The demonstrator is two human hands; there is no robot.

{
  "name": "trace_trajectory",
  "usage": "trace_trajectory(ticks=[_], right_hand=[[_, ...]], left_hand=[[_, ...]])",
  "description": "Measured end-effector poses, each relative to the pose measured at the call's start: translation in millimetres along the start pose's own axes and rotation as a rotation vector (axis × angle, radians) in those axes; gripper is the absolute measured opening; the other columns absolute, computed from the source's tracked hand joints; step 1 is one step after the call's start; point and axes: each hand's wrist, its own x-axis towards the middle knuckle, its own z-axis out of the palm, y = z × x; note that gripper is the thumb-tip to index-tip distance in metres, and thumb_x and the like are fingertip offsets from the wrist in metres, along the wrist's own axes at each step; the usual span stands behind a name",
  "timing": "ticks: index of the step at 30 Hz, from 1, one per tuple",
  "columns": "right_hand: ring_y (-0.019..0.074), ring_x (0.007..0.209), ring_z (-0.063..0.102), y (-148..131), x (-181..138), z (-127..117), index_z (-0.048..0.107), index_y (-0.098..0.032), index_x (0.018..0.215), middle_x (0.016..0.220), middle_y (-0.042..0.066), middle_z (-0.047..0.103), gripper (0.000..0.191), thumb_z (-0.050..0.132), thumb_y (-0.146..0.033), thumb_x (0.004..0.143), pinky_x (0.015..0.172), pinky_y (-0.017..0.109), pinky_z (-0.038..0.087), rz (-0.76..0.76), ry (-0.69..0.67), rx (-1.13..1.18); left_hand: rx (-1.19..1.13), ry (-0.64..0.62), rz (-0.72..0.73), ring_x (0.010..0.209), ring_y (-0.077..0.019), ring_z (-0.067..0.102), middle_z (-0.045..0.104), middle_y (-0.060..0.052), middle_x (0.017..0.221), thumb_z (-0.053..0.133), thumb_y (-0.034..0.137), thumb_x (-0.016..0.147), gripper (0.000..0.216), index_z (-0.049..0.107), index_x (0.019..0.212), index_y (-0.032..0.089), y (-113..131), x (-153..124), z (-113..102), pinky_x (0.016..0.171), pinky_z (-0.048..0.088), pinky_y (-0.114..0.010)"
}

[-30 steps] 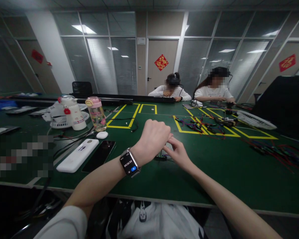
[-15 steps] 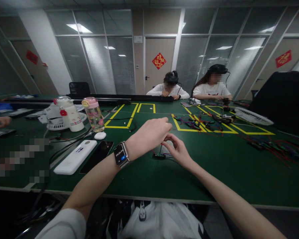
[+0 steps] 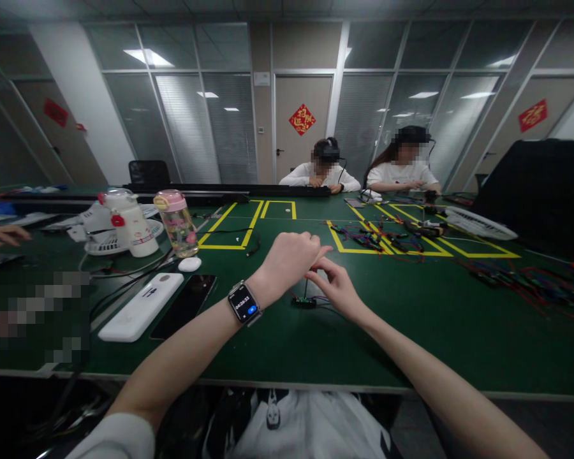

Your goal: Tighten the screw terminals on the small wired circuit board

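Observation:
A small green circuit board (image 3: 305, 302) with thin wires lies on the green table in front of me. A slim dark screwdriver shaft (image 3: 306, 288) stands nearly upright, its lower end at the board. My right hand (image 3: 337, 287) pinches around the shaft just above the board, with thumb and fingers together. Over it, my left hand (image 3: 289, 255) is curled closed at the upper end of the screwdriver; the back of the hand hides the handle and most of the fingers. A smartwatch (image 3: 243, 303) is on my left wrist. Red and blue wires (image 3: 321, 298) run from the board beneath my right hand.
To the left lie a white power bank (image 3: 141, 307), a black phone (image 3: 184, 306) and a white case (image 3: 190, 264), with bottles (image 3: 176, 223) behind. Wired boards (image 3: 536, 284) are heaped at right. Two people sit opposite; another person's hand (image 3: 4, 236) shows at far left.
My left wrist has turned slightly and its hand has shifted a little over the screwdriver. The right hand keeps its pinch, and the board stays beneath. The whole view has shifted slightly.

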Motion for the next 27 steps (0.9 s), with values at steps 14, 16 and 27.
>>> trace_trajectory(ticks=[14,16,27], right_hand=[[0.0199,0.087,0.063,6,2,6,0.065,-0.019,0.097,0.092,0.004,0.068,0.029,0.074,-0.036,0.076,0.084,0.034,0.051,0.082,0.03,0.228],[0.0201,0.083,0.063,8,4,7,0.067,-0.018,0.087,0.085,0.004,0.069,0.025,0.075,-0.037,0.074,0.083,0.035,0.051,0.095,0.024,0.246],[0.0212,0.087,0.065,-1,2,1,0.068,-0.018,0.098,0.094,0.006,0.071,0.024,0.067,-0.038,0.083,0.082,0.034,0.052,0.089,-0.026,0.237]], left_hand=[[-0.762,0.38,-0.134,0.084,-0.0133,0.063,0.066,-0.004,0.093,0.055,0.019,0.091,0.016,0.064,0.103,0.016,-7,-25,43,0.079,0.052,-0.028],[-0.71,0.414,-0.152,0.079,-0.0133,0.059,0.061,-0.003,0.085,0.058,0.023,0.09,0.012,0.066,0.095,0.016,-5,-25,46,0.074,0.05,-0.027],[-0.744,0.417,-0.037,0.105,-0.0148,0.06,0.063,-0.009,0.114,0.036,0.017,0.099,0.034,0.049,0.13,0.017,2,-30,54,0.091,0.05,-0.03]])
